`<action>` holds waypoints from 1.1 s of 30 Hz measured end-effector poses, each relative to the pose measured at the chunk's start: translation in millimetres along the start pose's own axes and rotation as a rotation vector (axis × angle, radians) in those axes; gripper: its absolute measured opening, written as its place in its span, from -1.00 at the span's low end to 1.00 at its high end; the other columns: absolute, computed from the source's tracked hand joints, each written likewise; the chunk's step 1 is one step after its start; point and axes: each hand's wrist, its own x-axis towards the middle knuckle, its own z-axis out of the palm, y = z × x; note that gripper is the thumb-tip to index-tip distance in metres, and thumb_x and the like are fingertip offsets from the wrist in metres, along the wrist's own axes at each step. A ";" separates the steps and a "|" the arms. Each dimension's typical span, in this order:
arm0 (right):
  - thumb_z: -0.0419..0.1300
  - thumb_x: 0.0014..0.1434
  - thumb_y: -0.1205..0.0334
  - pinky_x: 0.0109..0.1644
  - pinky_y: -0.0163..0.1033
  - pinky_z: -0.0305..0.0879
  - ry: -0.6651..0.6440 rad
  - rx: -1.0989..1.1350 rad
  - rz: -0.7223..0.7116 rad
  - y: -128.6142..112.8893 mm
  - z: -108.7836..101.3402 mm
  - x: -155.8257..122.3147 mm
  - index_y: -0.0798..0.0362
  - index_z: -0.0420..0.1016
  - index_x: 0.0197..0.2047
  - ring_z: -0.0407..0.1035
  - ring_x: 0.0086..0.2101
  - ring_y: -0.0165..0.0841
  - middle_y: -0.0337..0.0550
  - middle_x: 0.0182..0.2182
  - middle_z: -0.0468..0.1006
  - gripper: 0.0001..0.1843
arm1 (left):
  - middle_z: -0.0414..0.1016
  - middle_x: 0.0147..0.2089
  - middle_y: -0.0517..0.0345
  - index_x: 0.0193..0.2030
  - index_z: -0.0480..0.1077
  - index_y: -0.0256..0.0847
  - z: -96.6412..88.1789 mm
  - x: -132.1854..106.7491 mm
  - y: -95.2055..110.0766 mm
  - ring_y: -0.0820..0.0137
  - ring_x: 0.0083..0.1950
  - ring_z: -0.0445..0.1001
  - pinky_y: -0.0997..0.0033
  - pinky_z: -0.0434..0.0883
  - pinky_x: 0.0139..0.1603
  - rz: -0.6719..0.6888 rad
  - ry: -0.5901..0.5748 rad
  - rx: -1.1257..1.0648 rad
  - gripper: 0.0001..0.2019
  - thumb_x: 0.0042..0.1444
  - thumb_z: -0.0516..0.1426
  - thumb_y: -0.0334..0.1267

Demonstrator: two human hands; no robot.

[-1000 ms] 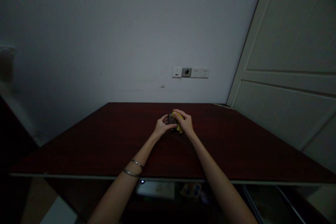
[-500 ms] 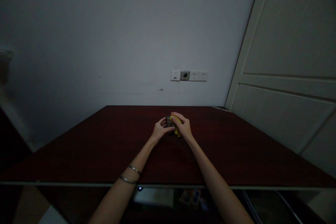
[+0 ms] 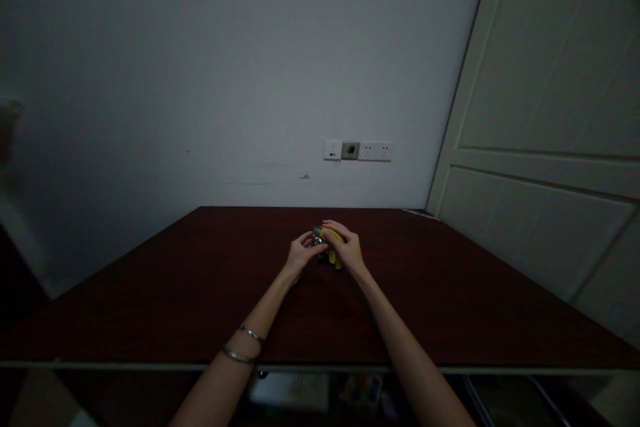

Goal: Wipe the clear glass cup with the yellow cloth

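My left hand point(image 3: 300, 255) is closed around the left side of a small, shiny, see-through dark object point(image 3: 317, 237), its thumb across the front. What kind of object it is, I cannot make out in the dim light. From the right, my right hand point(image 3: 351, 252) presses a crumpled yellow cloth point(image 3: 335, 259) against that object. Part of the cloth hangs below the right fingers. Both hands are close together over the middle of the dark red tabletop point(image 3: 200, 287). Two bracelets point(image 3: 237, 355) circle my left forearm.
Behind the table stands a pale wall with a row of sockets point(image 3: 358, 151). A white panelled door point(image 3: 540, 167) is on the right. Under the table's front edge point(image 3: 150, 366), a shelf holds a white box point(image 3: 290, 391) and other dim items.
The view has tilted up slightly, so the table and hands sit a little lower in it. Both hands keep their hold, with the shiny object and cloth shifted only slightly between them.
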 end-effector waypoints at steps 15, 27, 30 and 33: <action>0.17 -0.01 0.14 0.07 -0.17 0.21 -0.002 -0.052 0.031 5.4 2.6 -1.0 0.02 0.53 -0.28 0.36 -0.10 -0.30 -0.11 -0.15 0.51 -0.77 | 0.52 -0.24 -0.01 -0.21 0.42 -0.35 -3.0 5.5 -6.7 0.34 -0.27 0.48 0.42 0.39 -0.24 -0.027 0.071 -0.008 -0.54 -0.32 0.32 -0.22; 0.14 -0.01 0.06 -0.08 -0.19 0.31 0.119 -0.067 0.261 12.7 1.4 2.1 0.10 0.51 -0.25 0.43 -0.23 -0.28 -0.06 -0.26 0.55 -0.67 | 0.52 -0.23 -0.05 -0.20 0.44 -0.36 1.0 -2.9 3.8 0.33 -0.31 0.49 0.41 0.41 -0.28 -0.140 0.024 -0.042 -0.50 -0.36 0.33 -0.20; 0.12 0.00 0.05 -0.06 -0.18 0.29 0.103 -0.066 0.259 15.0 2.2 1.9 0.11 0.50 -0.24 0.41 -0.21 -0.27 -0.04 -0.24 0.54 -0.66 | 0.52 -0.28 -0.04 -0.21 0.44 -0.37 -0.2 -2.9 3.8 0.35 -0.36 0.48 0.42 0.42 -0.35 -0.149 0.020 -0.019 -0.51 -0.34 0.32 -0.16; 0.13 0.00 0.06 -0.01 -0.16 0.25 0.057 -0.031 0.259 17.0 2.1 1.4 0.11 0.47 -0.17 0.37 -0.15 -0.25 -0.04 -0.17 0.51 -0.63 | 0.51 -0.30 -0.03 -0.23 0.44 -0.36 -2.6 -2.4 3.9 0.35 -0.36 0.47 0.42 0.43 -0.42 -0.158 0.035 0.001 -0.53 -0.30 0.30 -0.10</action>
